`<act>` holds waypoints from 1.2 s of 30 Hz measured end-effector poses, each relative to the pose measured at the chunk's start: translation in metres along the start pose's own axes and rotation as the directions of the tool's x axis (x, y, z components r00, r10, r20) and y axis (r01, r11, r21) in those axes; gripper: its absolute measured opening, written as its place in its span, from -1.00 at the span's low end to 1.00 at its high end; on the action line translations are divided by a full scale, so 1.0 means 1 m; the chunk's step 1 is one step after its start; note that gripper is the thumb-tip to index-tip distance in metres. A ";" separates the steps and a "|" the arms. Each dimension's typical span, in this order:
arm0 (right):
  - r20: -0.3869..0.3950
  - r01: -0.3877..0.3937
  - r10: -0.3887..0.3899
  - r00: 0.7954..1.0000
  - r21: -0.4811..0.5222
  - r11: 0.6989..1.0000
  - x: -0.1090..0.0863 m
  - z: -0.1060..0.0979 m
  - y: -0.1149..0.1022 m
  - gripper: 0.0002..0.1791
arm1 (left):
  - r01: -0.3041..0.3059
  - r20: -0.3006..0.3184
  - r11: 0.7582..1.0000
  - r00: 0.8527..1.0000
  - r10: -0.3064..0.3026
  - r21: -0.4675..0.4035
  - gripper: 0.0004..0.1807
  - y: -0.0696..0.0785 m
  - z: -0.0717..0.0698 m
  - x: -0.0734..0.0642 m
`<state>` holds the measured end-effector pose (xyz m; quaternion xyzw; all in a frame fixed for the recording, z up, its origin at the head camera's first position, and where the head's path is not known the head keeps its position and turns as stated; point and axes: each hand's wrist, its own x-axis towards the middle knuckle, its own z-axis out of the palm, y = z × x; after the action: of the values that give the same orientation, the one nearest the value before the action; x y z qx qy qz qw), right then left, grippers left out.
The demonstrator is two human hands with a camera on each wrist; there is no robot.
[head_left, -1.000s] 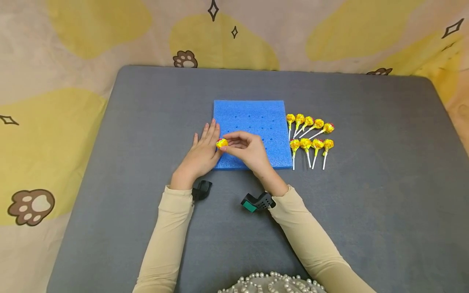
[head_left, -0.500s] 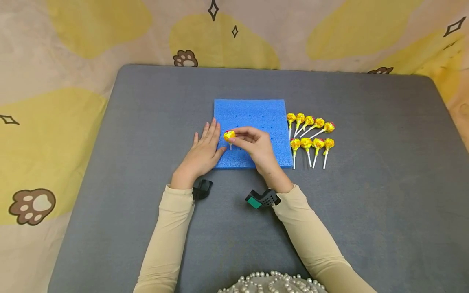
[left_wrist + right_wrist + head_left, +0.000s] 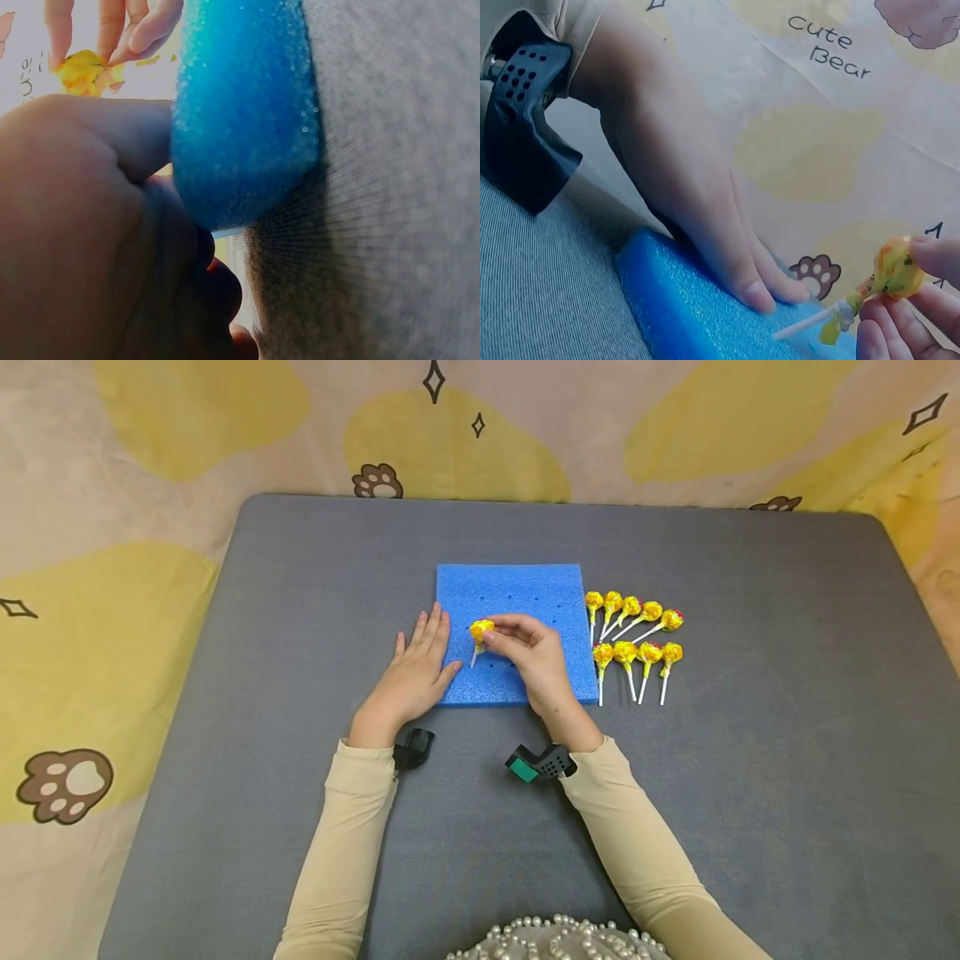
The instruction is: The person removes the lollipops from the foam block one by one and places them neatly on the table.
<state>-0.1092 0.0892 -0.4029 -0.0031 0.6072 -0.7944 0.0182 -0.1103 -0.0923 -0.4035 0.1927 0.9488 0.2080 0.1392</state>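
Observation:
My right hand pinches a yellow-wrapped lollipop by its head between thumb and fingers, over the left part of a blue foam block with small holes. The lollipop's white stick slants down toward the foam; whether its tip touches the surface I cannot tell. Along the block's left edge lies my left hand, fingers straight, its thumb resting on the foam. In the left wrist view the block's side stands close beside that hand, and the held lollipop shows beyond the thumb.
Several more yellow lollipops lie in two rows right of the foam block, some sticks close to its edge. All of this is on a grey table. A patterned cloth hangs behind the table's far edge.
My right hand has lifted the lollipop from beside my left thumb and moved it rightward and slightly away, so its stick now shows. My left hand has stayed in place.

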 end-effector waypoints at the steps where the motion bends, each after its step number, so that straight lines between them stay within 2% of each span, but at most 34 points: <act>1: 0.002 0.007 -0.007 1.000 -0.003 1.000 0.000 -0.001 0.000 -0.69 | 0.000 0.000 1.000 1.000 0.000 0.001 -0.24 0.000 0.000 0.000; 10: 0.012 0.020 -0.020 1.000 -0.005 1.000 0.002 -0.005 0.000 -0.70 | -0.001 0.004 1.000 1.000 0.001 -0.003 -0.25 0.000 -0.001 -0.001; 24: -0.031 -0.001 0.002 1.000 0.031 1.000 0.001 -0.006 -0.002 -0.71 | -0.002 0.001 1.000 1.000 0.002 -0.004 -0.24 0.000 0.000 -0.001; 31: -0.097 0.033 -0.017 0.995 0.162 0.986 0.000 -0.015 -0.005 -0.86 | -0.008 0.004 1.000 1.000 0.008 -0.010 -0.24 0.000 0.002 -0.001; 36: -0.117 0.035 -0.012 0.993 0.200 0.979 -0.003 -0.030 -0.012 -0.73 | -0.015 0.002 1.000 1.000 0.015 -0.013 -0.24 -0.002 0.001 -0.002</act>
<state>-0.1070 0.1217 -0.3993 0.0373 0.5233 -0.8509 -0.0259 -0.1088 -0.0940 -0.4047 0.1993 0.9458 0.2148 0.1397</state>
